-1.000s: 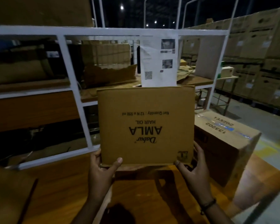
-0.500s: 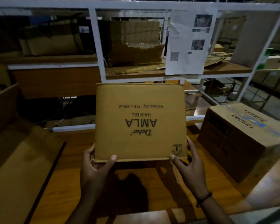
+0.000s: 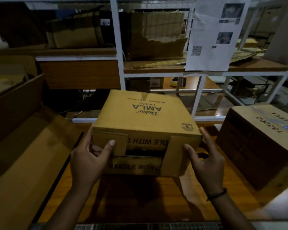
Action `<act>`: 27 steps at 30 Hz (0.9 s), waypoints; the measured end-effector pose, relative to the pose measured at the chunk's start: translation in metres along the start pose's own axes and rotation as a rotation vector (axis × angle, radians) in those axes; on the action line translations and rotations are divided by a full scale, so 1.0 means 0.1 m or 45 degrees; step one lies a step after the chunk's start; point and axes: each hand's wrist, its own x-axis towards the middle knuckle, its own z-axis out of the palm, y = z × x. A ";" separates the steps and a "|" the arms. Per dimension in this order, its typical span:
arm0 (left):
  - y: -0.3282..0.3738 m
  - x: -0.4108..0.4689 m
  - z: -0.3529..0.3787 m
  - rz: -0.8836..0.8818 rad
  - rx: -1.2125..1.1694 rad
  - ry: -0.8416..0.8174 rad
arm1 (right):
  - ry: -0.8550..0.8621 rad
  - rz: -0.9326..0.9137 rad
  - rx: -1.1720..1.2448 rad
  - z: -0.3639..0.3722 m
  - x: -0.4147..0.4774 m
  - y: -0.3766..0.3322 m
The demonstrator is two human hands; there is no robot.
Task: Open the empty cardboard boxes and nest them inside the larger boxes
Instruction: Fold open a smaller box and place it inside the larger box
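A small brown cardboard box (image 3: 145, 118) printed "AMLA HAIR OIL" is held in front of me over the wooden table (image 3: 140, 200), its flapped end facing me. My left hand (image 3: 88, 161) grips its near left corner, thumb pressed on a side flap. My right hand (image 3: 204, 156) holds the near right corner, thumb on the other side flap and index finger along the right side. The flaps look folded in, with a dark gap between the two inner ones. A large open cardboard box (image 3: 23, 146) lies at my left, with its flaps spread.
A closed taped carton (image 3: 259, 143) numbered 133202 stands on the table at the right. Behind the table rises a white metal rack (image 3: 118, 60) with wooden shelves holding torn cardboard (image 3: 156, 40). A printed paper sheet (image 3: 213, 35) hangs on the rack.
The small box has tipped from upright, printed face toward me, to lying lower with its flapped end facing me. Both hands moved from its bottom edge to the flap corners.
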 end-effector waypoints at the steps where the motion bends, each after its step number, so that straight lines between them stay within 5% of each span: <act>1: 0.01 0.04 -0.04 0.007 0.037 0.003 | 0.014 -0.025 -0.018 0.00 0.02 -0.02; 13: 0.22 0.35 -0.07 -0.011 0.338 0.135 | 0.071 -0.125 -0.263 0.11 0.52 -0.24; 19: 0.12 0.60 0.12 -0.062 0.451 -0.069 | -0.104 -0.112 -0.429 0.43 0.68 -0.33; 27: 0.01 0.68 0.42 0.220 0.686 -0.254 | -0.269 -0.185 -0.707 0.74 0.65 -0.37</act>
